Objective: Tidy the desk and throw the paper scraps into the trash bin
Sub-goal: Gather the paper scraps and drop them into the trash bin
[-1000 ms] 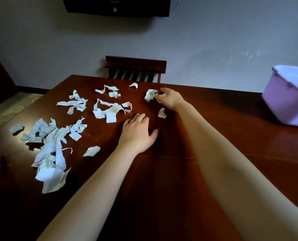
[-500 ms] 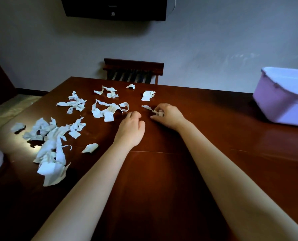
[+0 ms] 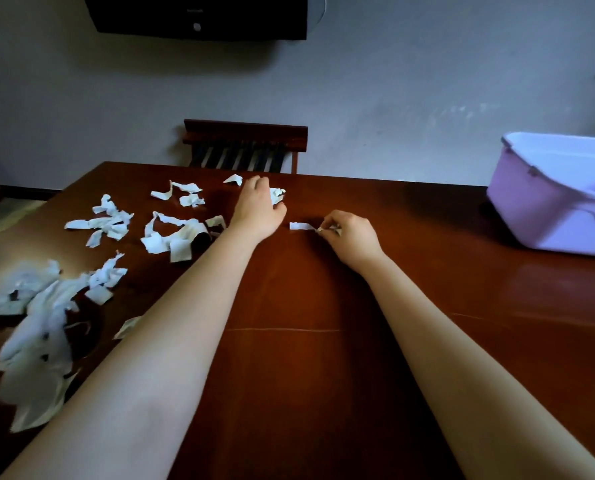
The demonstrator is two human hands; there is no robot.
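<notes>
Mid-frame, my left hand curls its fingers round a crumpled scrap, while my right hand pinches the end of a paper strip on the table. Other paper scraps litter the left side, and the lilac trash bin sits far right.

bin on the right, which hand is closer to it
Right. The right hand, pinching a strip, is mid-table, apart from the bin; the left hand is farther left, gripping a crumpled scrap.

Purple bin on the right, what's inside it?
Of the purple bin, only the pale upper inner wall shows, and it is bare. The bottom is hidden behind its near wall and the frame edge.
</notes>
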